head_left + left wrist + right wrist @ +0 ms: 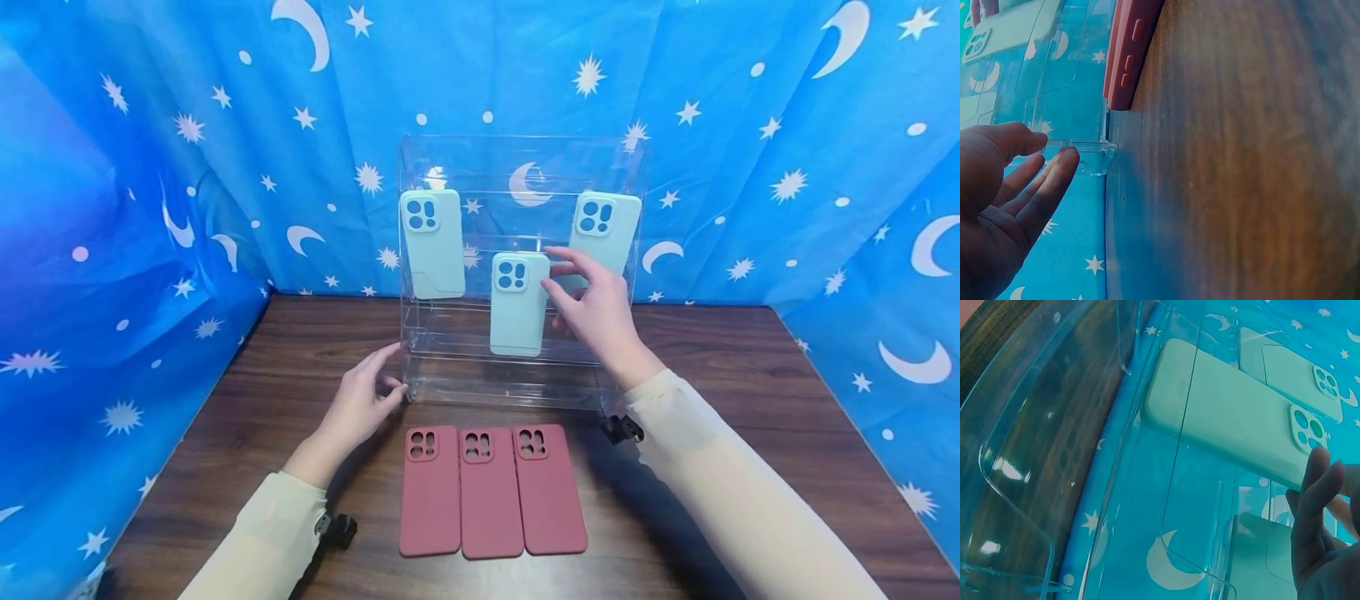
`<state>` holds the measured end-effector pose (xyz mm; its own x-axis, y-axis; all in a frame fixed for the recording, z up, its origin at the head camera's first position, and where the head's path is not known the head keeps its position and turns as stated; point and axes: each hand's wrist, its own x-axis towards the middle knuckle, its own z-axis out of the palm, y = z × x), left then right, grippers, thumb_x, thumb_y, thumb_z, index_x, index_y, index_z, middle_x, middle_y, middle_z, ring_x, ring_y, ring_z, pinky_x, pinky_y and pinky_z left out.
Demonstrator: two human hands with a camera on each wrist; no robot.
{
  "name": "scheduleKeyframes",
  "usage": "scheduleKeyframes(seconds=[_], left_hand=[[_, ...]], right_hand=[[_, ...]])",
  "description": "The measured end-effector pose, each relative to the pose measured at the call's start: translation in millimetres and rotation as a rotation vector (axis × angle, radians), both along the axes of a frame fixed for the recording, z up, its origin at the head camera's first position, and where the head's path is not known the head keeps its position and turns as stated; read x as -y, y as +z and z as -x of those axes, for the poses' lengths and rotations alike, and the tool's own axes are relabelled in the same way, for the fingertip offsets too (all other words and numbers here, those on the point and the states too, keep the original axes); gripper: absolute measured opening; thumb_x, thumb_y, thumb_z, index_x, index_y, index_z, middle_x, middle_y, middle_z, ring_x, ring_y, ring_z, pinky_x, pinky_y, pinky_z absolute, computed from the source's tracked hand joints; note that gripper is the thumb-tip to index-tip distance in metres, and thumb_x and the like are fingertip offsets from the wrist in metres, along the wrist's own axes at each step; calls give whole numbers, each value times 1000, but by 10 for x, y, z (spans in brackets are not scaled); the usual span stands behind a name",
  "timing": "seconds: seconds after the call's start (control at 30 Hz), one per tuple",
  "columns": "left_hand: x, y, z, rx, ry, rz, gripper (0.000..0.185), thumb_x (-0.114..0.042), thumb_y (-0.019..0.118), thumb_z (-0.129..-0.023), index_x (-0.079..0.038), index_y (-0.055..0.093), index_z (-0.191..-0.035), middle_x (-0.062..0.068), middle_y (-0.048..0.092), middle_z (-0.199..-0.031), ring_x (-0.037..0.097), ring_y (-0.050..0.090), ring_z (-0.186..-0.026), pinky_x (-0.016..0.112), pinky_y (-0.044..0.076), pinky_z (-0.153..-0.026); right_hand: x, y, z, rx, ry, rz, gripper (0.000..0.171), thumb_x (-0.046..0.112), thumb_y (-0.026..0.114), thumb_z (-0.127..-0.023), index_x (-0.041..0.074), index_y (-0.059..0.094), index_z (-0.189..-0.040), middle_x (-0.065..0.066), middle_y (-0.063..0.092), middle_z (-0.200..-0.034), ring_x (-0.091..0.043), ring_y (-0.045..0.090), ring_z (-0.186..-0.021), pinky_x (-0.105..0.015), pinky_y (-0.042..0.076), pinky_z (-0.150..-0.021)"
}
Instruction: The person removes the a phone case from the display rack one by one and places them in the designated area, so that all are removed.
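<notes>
A clear acrylic tiered rack stands at the back middle of the wooden table. Three mint phone cases lean on it: one at the upper left, one at the upper right and one lower in the middle. My right hand reaches to the middle case; its straight fingers touch the case's right edge near the camera cutout. My left hand rests with relaxed fingers against the rack's front left foot.
Three maroon phone cases lie side by side, camera cutouts away from me, on the table just in front of the rack. Blue cloth with stars and moons closes in the back and both sides.
</notes>
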<state>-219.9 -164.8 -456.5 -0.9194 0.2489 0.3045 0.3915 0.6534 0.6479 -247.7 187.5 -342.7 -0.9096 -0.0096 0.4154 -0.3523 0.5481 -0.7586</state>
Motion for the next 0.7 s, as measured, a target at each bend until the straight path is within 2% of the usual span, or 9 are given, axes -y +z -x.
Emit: scheduleKeyframes(seconds=[0.17,0.4,0.7], left_hand=[[3,-10,-2,-4,5,6,70,-2,77,-89,-12,48,-152,12,66,-123,17,70,-88,23,57,-58],[-2,-26,16,-71,-18,-10,69,3,76,-86,-7,51,-149,17,65,-130,19,74,-87,23,59,-62],[4,-34,11,-57,-23,-16,69,2,76,-87,-8,50,-150,16,65,-130,19,73,-86,22,58,-58]], right_hand=[[9,-7,-21,-32,-11,-13,42,23,71,-99,29,64,-139,-6,72,-122,-20,66,-53,-34,58,-48],[-12,-40,-20,-108,-24,-26,38,23,70,-99,29,66,-136,-4,74,-115,-16,64,-49,-32,54,-45],[4,-44,-40,-102,-40,2,35,23,71,-99,28,67,-134,-6,75,-115,-20,64,-48,-32,53,-44]])
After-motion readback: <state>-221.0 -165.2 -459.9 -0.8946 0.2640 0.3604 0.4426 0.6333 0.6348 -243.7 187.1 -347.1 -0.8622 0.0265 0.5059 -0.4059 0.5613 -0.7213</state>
